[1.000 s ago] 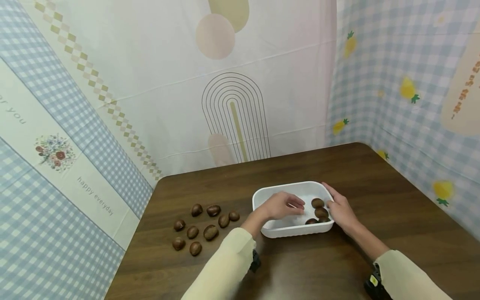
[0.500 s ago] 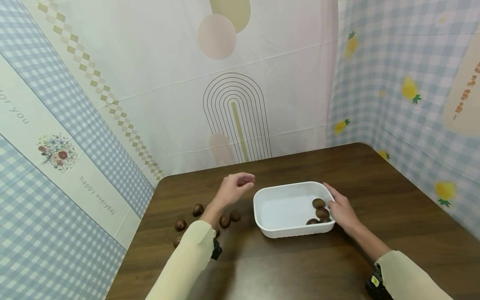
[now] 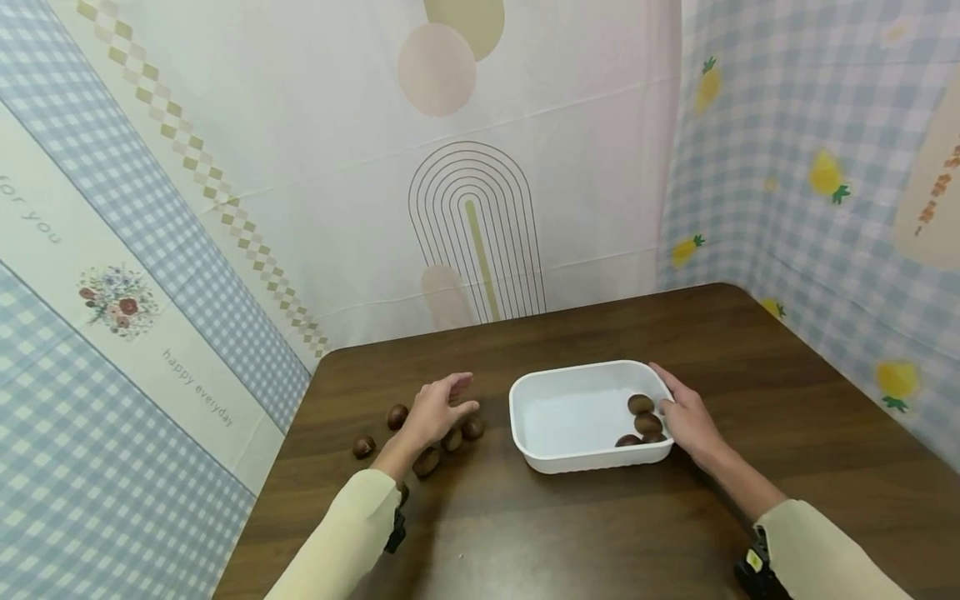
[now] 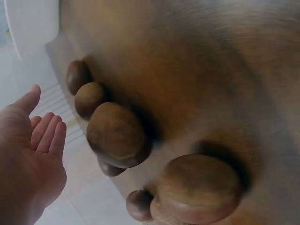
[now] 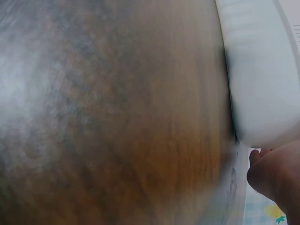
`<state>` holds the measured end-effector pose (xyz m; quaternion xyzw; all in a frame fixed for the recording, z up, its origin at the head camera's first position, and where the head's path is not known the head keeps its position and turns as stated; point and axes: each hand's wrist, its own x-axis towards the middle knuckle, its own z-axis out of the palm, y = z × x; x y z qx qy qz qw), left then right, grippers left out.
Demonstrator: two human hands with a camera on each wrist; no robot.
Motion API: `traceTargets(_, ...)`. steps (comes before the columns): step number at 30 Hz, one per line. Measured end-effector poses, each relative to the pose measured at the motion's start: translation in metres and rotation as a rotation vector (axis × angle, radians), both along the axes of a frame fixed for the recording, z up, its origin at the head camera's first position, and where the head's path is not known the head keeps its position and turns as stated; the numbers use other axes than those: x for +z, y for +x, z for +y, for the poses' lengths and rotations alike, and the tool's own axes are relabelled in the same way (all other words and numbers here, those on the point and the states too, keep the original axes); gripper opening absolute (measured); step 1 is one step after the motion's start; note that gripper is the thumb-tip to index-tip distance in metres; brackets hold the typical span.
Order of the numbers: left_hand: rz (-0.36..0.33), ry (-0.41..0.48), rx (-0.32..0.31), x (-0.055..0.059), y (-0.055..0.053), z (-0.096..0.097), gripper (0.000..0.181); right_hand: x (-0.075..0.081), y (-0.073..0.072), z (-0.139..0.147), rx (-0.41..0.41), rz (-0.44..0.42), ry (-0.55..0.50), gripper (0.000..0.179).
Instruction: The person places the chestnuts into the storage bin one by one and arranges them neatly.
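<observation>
My left hand (image 3: 433,415) hovers over the left part of the table, its fingers loosely bent and nothing between them. Under and around it lie several brown chestnuts (image 3: 397,417), some partly hidden by the hand and sleeve. In the left wrist view the palm (image 4: 30,164) is empty beside a row of chestnuts (image 4: 117,133). A white rectangular tray (image 3: 562,421) stands right of centre, with several chestnuts (image 3: 647,423) gathered at its right end. My right hand (image 3: 692,427) grips the tray's right end, thumb over the rim and fingers along the outside.
The dark wooden table (image 3: 525,533) has its far edge against a patterned cloth (image 3: 600,208). Checked cloth (image 3: 795,250) hangs along the right side, and another checked cloth (image 3: 187,358) along the left.
My left hand has moved out of the tray, left and then down to the loose chestnuts. My right hand has kept its grip on the tray, which stays in place.
</observation>
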<state>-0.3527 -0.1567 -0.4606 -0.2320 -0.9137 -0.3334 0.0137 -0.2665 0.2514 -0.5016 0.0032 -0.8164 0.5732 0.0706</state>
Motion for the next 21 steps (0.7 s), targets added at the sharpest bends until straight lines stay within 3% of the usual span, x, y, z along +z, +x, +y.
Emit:
traceTargets(6,-0.016,-0.052,-0.033,-0.007,0.005,-0.004,0.057,0.000,-0.001,0.000,-0.002,-0.003,-0.003,0.073)
traceTargets(21,0.035,-0.139,-0.061,-0.024,0.014,-0.010,0.042,0.000,-0.001,-0.001,0.016,0.001,-0.028,0.072)
